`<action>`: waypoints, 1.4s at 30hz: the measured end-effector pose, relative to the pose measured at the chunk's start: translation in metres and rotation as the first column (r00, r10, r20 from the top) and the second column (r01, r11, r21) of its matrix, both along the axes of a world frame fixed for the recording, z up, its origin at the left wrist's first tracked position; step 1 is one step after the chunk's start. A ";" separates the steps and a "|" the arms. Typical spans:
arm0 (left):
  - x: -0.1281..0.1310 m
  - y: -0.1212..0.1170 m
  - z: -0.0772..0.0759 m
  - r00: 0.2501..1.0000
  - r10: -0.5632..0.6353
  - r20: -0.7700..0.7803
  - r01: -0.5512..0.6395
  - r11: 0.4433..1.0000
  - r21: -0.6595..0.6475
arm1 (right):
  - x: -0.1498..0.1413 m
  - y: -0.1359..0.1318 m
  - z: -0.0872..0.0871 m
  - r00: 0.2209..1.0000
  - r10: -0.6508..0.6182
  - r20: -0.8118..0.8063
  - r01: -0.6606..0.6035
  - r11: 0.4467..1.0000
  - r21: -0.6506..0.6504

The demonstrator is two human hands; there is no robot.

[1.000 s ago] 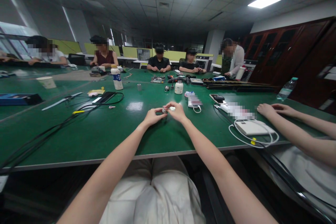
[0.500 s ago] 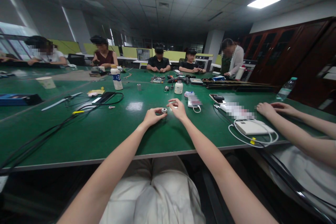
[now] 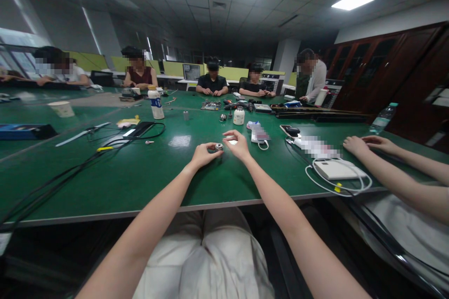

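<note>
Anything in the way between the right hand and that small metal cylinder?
Nothing visible: just a small gap separates the right hand from the small metal cylinder, which the left hand grips from the other side.

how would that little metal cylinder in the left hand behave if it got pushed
The small metal cylinder looks rigid and shiny, so it is probably stiff and may be a bit slippery. Its rounded side suggests it could roll if knocked over. Being apparently metal, it may feel heavy for its size.

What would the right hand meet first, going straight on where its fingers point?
Probably the small metal cylinder in the left hand; depth is unclear, so the right hand might pass above it.
</note>
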State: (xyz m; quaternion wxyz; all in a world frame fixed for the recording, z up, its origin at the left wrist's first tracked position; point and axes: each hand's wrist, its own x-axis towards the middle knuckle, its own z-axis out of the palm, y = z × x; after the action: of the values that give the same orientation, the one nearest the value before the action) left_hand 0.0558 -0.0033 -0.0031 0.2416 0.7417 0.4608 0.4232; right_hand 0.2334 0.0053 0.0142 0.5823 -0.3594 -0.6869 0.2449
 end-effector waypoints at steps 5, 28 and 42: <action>0.000 -0.001 0.002 0.999 0.031 0.010 -0.031 0.999 -0.004 | 0.026 0.009 0.000 0.981 0.098 0.170 -0.065 0.979 -0.192; 0.000 -0.003 0.002 0.998 -0.058 -0.018 0.058 0.998 -0.024 | 0.020 0.002 0.005 0.998 0.025 0.050 -0.021 0.996 -0.084; 0.001 -0.002 0.000 0.995 -0.096 -0.018 0.095 0.995 -0.020 | -0.003 -0.012 0.003 0.991 0.119 0.061 -0.117 0.992 -0.046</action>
State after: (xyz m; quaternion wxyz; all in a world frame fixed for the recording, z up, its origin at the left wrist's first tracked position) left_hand 0.0564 -0.0054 -0.0027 0.2643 0.7645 0.4311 0.3997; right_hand 0.2305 -0.0068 0.0174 0.5369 -0.3379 -0.7199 0.2815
